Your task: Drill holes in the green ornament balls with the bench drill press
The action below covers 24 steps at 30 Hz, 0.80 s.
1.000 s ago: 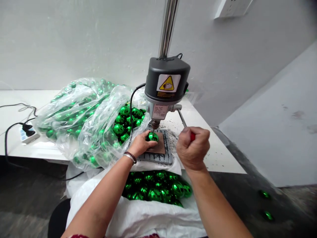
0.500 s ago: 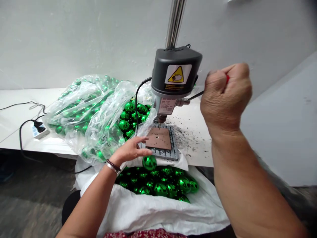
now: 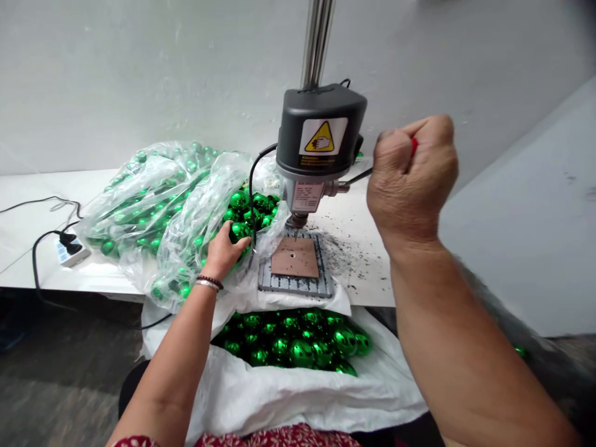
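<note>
My left hand (image 3: 223, 252) is at the mouth of a clear plastic bag (image 3: 179, 226), thumb and fingers apart around a shiny green ball (image 3: 239, 231). Whether the fingertips touch that ball I cannot tell. A fist is what my right hand (image 3: 412, 180) makes around the feed lever (image 3: 359, 177) of a small drill press (image 3: 321, 133), with a bit of red showing between the fingers. Beneath the raised drill bit lies a brown square board (image 3: 295, 264) with a small hole, on the grey slotted base (image 3: 298, 285).
A white sack (image 3: 302, 397) lies open at my lap, and many green balls (image 3: 302, 351) sit in it. Dark shavings (image 3: 347, 248) are scattered right of the base. A power strip (image 3: 72, 253) with black cords stands at the table's left. Behind is a wall.
My left hand has moved from beside the board up and left to the bagged balls. The ball just below it before has dropped from sight. My right hand keeps its grip.
</note>
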Motion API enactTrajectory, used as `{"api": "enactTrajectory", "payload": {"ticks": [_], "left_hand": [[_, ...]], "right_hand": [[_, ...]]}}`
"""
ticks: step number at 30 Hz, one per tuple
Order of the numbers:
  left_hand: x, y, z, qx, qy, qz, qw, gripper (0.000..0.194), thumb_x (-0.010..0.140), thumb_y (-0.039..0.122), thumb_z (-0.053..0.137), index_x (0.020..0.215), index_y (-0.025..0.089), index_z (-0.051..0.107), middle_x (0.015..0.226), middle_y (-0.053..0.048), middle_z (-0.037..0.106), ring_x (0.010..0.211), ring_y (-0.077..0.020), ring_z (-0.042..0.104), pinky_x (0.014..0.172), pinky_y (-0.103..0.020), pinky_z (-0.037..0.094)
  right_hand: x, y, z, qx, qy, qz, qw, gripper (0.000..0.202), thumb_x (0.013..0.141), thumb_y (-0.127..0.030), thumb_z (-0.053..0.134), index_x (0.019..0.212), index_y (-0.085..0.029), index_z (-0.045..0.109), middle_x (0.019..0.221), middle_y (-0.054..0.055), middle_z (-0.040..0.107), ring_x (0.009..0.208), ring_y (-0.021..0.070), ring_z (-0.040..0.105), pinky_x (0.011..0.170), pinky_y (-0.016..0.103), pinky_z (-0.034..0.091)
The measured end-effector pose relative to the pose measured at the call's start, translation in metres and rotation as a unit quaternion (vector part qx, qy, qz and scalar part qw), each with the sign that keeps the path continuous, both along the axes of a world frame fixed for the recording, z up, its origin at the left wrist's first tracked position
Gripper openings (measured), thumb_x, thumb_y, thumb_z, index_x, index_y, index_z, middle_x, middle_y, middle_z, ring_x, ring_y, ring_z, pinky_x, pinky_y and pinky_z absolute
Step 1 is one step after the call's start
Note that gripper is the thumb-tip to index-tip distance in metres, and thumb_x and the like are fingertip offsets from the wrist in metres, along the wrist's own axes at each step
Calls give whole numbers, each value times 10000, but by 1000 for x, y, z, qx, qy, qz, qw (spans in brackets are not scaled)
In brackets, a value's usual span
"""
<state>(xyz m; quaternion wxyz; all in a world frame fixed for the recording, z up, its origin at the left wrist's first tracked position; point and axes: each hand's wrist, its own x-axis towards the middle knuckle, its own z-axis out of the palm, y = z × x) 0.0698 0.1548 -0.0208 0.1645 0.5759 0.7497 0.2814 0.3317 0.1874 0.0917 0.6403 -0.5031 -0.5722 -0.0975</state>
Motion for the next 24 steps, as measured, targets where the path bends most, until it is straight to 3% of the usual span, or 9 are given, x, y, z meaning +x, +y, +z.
{"api": "enactTrajectory", "payload": {"ticks": [2, 5, 7, 9, 14, 17, 24], "left_hand": [[6, -9, 5, 36, -127, -51, 990, 614, 794, 411, 675, 1348, 175, 554, 1137, -107, 696, 1016, -270, 672, 855, -353, 516], [19, -22, 11, 25, -354, -110, 929, 602, 793, 426, 628, 1343, 200, 535, 1006, -47, 664, 807, -179, 651, 681, -279, 494], [28, -27, 10, 0, -404, -139, 904, 627, 774, 428, 651, 1348, 208, 527, 989, -29, 646, 766, -144, 616, 654, -255, 474], [38, -27, 7, -19, -362, -164, 918, 659, 747, 417, 704, 1342, 195, 528, 1005, -30, 651, 798, -141, 603, 704, -260, 483], [54, -15, -6, -41, -116, -176, 977, 708, 716, 378, 774, 1338, 165, 512, 1037, -67, 694, 880, -208, 639, 853, -353, 510], [58, -7, -11, -46, -30, -211, 976, 594, 779, 387, 730, 1314, 190, 566, 1101, -80, 716, 981, -254, 669, 914, -377, 509], [64, 3, -17, -31, 4, -238, 971, 562, 830, 340, 678, 1356, 171, 575, 1261, -121, 701, 1163, -287, 653, 1004, -381, 493]], "right_hand": [[-1, -1, 2, 3, 12, 12, 1000, 312, 979, -415, 452, 842, -136, 460, 727, -67, 414, 656, 19, 377, 803, 228, 419], [-2, -3, 4, -6, 25, 31, 999, 284, 976, -385, 460, 828, -144, 441, 720, -70, 392, 655, 20, 371, 788, 215, 417], [-3, -5, 7, -21, 25, 37, 999, 253, 976, -349, 464, 828, -146, 435, 716, -69, 371, 653, 22, 362, 793, 218, 414], [-4, -7, 9, -39, 26, 38, 998, 219, 967, -302, 490, 825, -146, 431, 715, -69, 358, 654, 25, 356, 799, 225, 411], [-5, -10, 12, -44, 33, 57, 997, 216, 953, -283, 528, 819, -151, 421, 719, -67, 361, 674, 30, 376, 807, 225, 416], [-4, -9, 10, -26, 30, 67, 997, 225, 963, -307, 507, 824, -148, 431, 724, -68, 364, 662, 22, 364, 798, 216, 411], [-3, -7, 7, 9, 28, 71, 997, 255, 971, -343, 487, 822, -140, 446, 715, -70, 354, 646, 6, 350, 729, 184, 356]]}}
